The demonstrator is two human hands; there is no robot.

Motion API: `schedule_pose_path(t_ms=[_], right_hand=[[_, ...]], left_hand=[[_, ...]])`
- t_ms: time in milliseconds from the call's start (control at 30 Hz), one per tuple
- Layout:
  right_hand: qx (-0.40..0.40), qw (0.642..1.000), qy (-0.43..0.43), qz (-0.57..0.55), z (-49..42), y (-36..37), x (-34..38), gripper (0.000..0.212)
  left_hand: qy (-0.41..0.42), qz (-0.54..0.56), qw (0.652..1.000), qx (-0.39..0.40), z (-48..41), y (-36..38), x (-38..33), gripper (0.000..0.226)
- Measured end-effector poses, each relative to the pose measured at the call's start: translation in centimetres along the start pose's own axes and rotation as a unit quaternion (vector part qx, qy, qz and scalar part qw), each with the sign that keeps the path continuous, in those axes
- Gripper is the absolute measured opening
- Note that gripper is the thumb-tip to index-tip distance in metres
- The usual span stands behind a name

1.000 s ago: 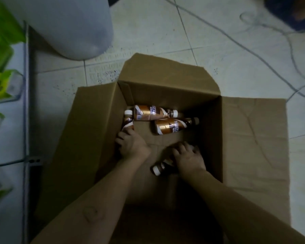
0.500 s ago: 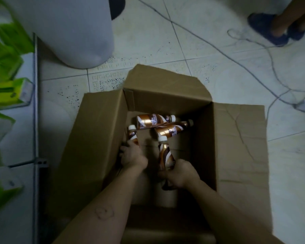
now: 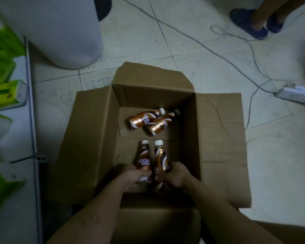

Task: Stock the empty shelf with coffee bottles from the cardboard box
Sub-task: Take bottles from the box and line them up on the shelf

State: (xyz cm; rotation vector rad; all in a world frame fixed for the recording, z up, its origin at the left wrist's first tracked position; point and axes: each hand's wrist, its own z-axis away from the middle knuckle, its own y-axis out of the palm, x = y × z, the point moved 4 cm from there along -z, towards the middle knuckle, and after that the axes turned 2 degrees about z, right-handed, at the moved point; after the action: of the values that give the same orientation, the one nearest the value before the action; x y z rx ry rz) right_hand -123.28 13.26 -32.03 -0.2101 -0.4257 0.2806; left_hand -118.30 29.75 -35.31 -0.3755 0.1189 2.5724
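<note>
An open cardboard box (image 3: 217, 131) stands on the tiled floor below me. My left hand (image 3: 130, 176) is shut on a brown coffee bottle (image 3: 143, 158) with a white cap, held over the near half of the box. Right beside it, my right hand (image 3: 175, 175) grips a second coffee bottle (image 3: 161, 158). Both caps point away from me and the two bottles nearly touch. Two more coffee bottles (image 3: 143, 118) (image 3: 161, 125) lie on their sides at the far end of the box floor.
A shelf with a metal edge (image 3: 31, 106) and green packages (image 3: 2, 95) runs along the left. A large white container (image 3: 55, 30) stands behind the box. Cables (image 3: 253, 71) and a power strip (image 3: 292, 93) lie on the floor at right, near another person's feet (image 3: 252, 22).
My left hand has lifted its bottle from the box's left side. Both hands have drawn back toward me and now hold their bottles side by side.
</note>
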Motion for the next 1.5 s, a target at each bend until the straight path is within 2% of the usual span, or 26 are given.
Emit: schedule_pose_path(t_ms=[133,267,367,467,633,800,867,967,1033,1100,1200,1300,1433,1500], right_hand=[[-0.013,0.996,-0.056,-0.063,3.8,-1.9,3.0,0.025],[-0.045,0.983,-0.149,-0.1,10.4,-4.4,6.2,0.031],[-0.045,0.968,-0.217,-0.12,16.9,-5.9,8.6,0.039],[-0.049,0.946,-0.297,-0.123,23.4,-7.1,10.7,0.037],[-0.063,0.899,-0.42,-0.11,32.9,-7.2,14.4,0.035],[-0.084,0.848,-0.518,-0.076,40.9,-5.7,19.7,0.06],[-0.072,0.825,-0.558,-0.062,43.9,-4.5,22.2,0.063],[-0.05,0.782,-0.62,-0.042,48.6,-1.4,26.4,0.065],[-0.04,0.747,-0.664,-0.02,51.8,1.6,29.0,0.063],[-0.02,0.717,-0.696,0.025,54.8,5.0,31.2,0.061],[0.043,0.691,-0.716,0.088,57.8,10.9,33.6,0.049],[0.087,0.666,-0.727,0.142,60.0,17.7,34.2,0.048],[0.145,0.65,-0.721,0.193,61.0,26.7,32.8,0.061],[0.17,0.642,-0.72,0.202,61.2,30.3,31.8,0.063]], left_hand=[[0.063,0.036,0.997,0.023,5.6,-1.2,-1.6,0.072],[0.162,0.092,0.98,0.075,13.5,-1.7,-4.2,0.068],[0.258,0.085,0.959,0.076,20.3,-2.5,-6.1,0.075],[0.353,0.05,0.932,0.067,27.3,-3.1,-7.8,0.083],[0.482,-0.006,0.876,-0.028,39.2,-4.2,-9.8,0.08],[0.569,-0.068,0.799,-0.18,50.2,-7.5,-9.8,0.075],[0.59,-0.078,0.765,-0.246,54.4,-9.1,-9.1,0.073],[0.597,-0.121,0.703,-0.367,61.2,-11.7,-6.8,0.083],[0.582,-0.138,0.678,-0.427,65.1,-13.5,-4.3,0.086],[0.558,-0.116,0.672,-0.473,68.3,-15.7,-1.2,0.083],[0.522,-0.061,0.661,-0.535,72.3,-18.7,4.2,0.074],[0.472,-0.02,0.649,-0.597,75.1,-21.3,10.6,0.069],[0.391,0.006,0.674,-0.627,76.5,-23.4,19.0,0.079],[0.376,0.015,0.675,-0.635,76.5,-23.8,22.2,0.072]])
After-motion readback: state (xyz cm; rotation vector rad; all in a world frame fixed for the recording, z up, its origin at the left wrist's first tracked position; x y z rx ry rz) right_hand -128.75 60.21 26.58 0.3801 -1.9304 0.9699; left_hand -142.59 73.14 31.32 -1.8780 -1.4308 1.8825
